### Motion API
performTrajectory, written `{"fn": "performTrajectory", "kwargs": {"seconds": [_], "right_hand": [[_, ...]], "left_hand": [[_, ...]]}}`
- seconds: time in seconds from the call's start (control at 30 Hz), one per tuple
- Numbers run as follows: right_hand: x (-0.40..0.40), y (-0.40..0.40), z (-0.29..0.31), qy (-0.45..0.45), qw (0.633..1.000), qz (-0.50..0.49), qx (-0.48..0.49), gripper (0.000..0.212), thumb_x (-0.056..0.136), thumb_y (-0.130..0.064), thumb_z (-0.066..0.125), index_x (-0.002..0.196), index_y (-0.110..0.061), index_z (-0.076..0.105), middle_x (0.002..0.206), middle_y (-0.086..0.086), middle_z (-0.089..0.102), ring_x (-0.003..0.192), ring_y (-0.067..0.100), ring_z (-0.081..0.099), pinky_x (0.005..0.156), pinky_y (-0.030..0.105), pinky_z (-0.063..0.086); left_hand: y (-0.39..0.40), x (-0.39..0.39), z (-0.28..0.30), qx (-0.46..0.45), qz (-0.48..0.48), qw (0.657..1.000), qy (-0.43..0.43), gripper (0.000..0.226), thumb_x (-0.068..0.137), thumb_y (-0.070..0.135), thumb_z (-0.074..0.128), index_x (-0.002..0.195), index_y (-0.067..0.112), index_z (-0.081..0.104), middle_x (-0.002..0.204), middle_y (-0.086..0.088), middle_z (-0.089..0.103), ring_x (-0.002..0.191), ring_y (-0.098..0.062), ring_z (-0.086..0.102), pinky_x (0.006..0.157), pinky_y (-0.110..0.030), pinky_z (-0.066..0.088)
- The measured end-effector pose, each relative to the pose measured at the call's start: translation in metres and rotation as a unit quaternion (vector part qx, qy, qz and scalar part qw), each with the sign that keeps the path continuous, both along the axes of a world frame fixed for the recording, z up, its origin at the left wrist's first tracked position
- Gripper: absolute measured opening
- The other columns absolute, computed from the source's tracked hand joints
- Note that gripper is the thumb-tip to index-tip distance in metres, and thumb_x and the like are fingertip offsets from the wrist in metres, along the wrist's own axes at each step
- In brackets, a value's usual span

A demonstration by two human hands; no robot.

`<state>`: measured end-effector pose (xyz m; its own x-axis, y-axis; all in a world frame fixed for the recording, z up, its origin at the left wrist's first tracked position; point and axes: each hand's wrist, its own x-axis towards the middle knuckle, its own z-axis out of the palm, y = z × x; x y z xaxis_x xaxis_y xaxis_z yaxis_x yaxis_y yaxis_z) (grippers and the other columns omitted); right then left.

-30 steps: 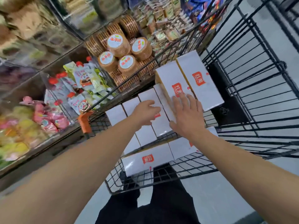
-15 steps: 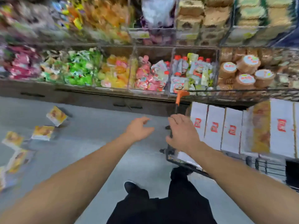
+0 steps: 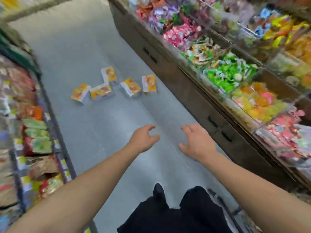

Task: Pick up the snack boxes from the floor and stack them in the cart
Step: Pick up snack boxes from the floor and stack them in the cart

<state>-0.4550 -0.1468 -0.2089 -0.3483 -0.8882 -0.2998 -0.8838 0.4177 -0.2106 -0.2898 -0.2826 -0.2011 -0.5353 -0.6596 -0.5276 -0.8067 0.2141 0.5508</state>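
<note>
From the head camera, five snack boxes (image 3: 109, 86) with orange-yellow faces lie scattered in a loose cluster on the grey floor (image 3: 80, 47) of a shop aisle, towards its far end and nearer the wooden bin counter (image 3: 190, 91) on the right than the shelving (image 3: 32, 132) on the left, some lying flat and some tipped on an edge. Both bare arms reach forward over the floor, well short of the boxes: the left hand (image 3: 143, 140) and right hand (image 3: 196, 142) hover apart, fingers loosely curled and spread, holding nothing. The picture is blurred, so the print on the boxes cannot be read.
</note>
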Motion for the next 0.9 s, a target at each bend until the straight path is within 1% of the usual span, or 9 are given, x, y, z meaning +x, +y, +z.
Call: {"fn": "performTrajectory", "kwargs": {"seconds": [0.1, 0.23, 0.33, 0.4, 0.47, 0.6, 0.67, 0.8, 0.9], "right_hand": [[0.018, -0.065, -0.001, -0.003, 0.999, 0.053, 0.0, 0.06, 0.083, -0.044, 0.062, 0.134, -0.014, 0.052, 0.131, 0.008, 0.056, 0.126, 0.029, 0.048, 0.109, 0.037, 0.035], [0.027, -0.149, -0.012, -0.028, 0.994, 0.104, 0.011, 0.062, 0.087, -0.044, 0.058, 0.139, -0.014, 0.047, 0.137, 0.006, 0.052, 0.129, 0.027, 0.044, 0.11, 0.034, 0.033], [0.017, -0.209, -0.021, -0.034, 0.992, 0.119, 0.021, 0.061, 0.09, -0.044, 0.055, 0.143, -0.016, 0.043, 0.141, 0.002, 0.048, 0.132, 0.025, 0.042, 0.109, 0.033, 0.033], [0.005, -0.251, -0.031, -0.041, 0.992, 0.119, 0.021, 0.061, 0.09, -0.044, 0.055, 0.143, -0.017, 0.043, 0.143, 0.001, 0.047, 0.132, 0.024, 0.042, 0.108, 0.034, 0.035], [-0.013, -0.303, -0.042, -0.055, 0.991, 0.117, 0.034, 0.062, 0.089, -0.045, 0.055, 0.144, -0.018, 0.042, 0.144, 0.001, 0.046, 0.134, 0.023, 0.04, 0.108, 0.035, 0.036], [-0.039, -0.382, -0.053, -0.065, 0.989, 0.117, 0.062, 0.062, 0.089, -0.044, 0.054, 0.144, -0.017, 0.042, 0.144, 0.002, 0.046, 0.132, 0.025, 0.042, 0.109, 0.035, 0.036], [-0.051, -0.419, -0.056, -0.068, 0.989, 0.116, 0.067, 0.062, 0.089, -0.044, 0.055, 0.144, -0.016, 0.042, 0.143, 0.004, 0.048, 0.131, 0.026, 0.044, 0.109, 0.036, 0.037], [-0.073, -0.498, -0.07, -0.074, 0.988, 0.101, 0.086, 0.065, 0.088, -0.045, 0.056, 0.145, -0.017, 0.041, 0.144, 0.005, 0.047, 0.132, 0.027, 0.042, 0.107, 0.037, 0.037], [-0.084, -0.555, -0.087, -0.068, 0.988, 0.094, 0.103, 0.067, 0.088, -0.045, 0.058, 0.145, -0.015, 0.041, 0.145, 0.006, 0.046, 0.132, 0.028, 0.042, 0.106, 0.039, 0.038]], "left_hand": [[-0.044, 0.04, -0.005, 0.002, 0.093, 0.996, 0.002, 0.054, 0.087, 0.032, 0.065, 0.138, 0.02, 0.052, 0.137, -0.001, 0.058, 0.113, -0.021, 0.061, 0.092, -0.021, 0.038], [-0.108, 0.074, -0.015, -0.002, 0.184, 0.983, 0.004, 0.054, 0.087, 0.032, 0.065, 0.137, 0.02, 0.053, 0.139, -0.001, 0.055, 0.119, -0.021, 0.058, 0.101, -0.026, 0.038], [-0.157, 0.08, -0.023, 0.004, 0.226, 0.974, 0.007, 0.054, 0.086, 0.034, 0.065, 0.138, 0.02, 0.053, 0.139, -0.001, 0.056, 0.119, -0.021, 0.057, 0.103, -0.03, 0.042], [-0.194, 0.075, -0.028, 0.013, 0.234, 0.972, 0.004, 0.055, 0.087, 0.034, 0.065, 0.138, 0.02, 0.052, 0.14, -0.001, 0.055, 0.121, -0.021, 0.056, 0.105, -0.032, 0.041], [-0.242, 0.067, -0.034, 0.01, 0.24, 0.971, -0.013, 0.055, 0.087, 0.034, 0.065, 0.138, 0.02, 0.051, 0.14, -0.001, 0.054, 0.124, -0.021, 0.055, 0.106, -0.03, 0.039], [-0.323, 0.053, -0.038, 0.003, 0.24, 0.969, -0.054, 0.055, 0.087, 0.036, 0.063, 0.138, 0.021, 0.052, 0.14, 0.0, 0.054, 0.124, -0.02, 0.054, 0.104, -0.028, 0.038], [-0.359, 0.046, -0.04, 0.003, 0.238, 0.969, -0.059, 0.055, 0.088, 0.036, 0.063, 0.139, 0.02, 0.05, 0.141, -0.001, 0.054, 0.126, -0.021, 0.052, 0.104, -0.028, 0.037], [-0.436, 0.025, -0.06, 0.024, 0.262, 0.964, -0.046, 0.056, 0.089, 0.037, 0.063, 0.14, 0.021, 0.049, 0.142, -0.002, 0.053, 0.127, -0.022, 0.051, 0.103, -0.029, 0.038], [-0.495, 0.012, -0.082, 0.039, 0.27, 0.961, -0.032, 0.055, 0.089, 0.036, 0.062, 0.141, 0.02, 0.049, 0.142, -0.002, 0.052, 0.129, -0.022, 0.05, 0.106, -0.032, 0.038]]}}
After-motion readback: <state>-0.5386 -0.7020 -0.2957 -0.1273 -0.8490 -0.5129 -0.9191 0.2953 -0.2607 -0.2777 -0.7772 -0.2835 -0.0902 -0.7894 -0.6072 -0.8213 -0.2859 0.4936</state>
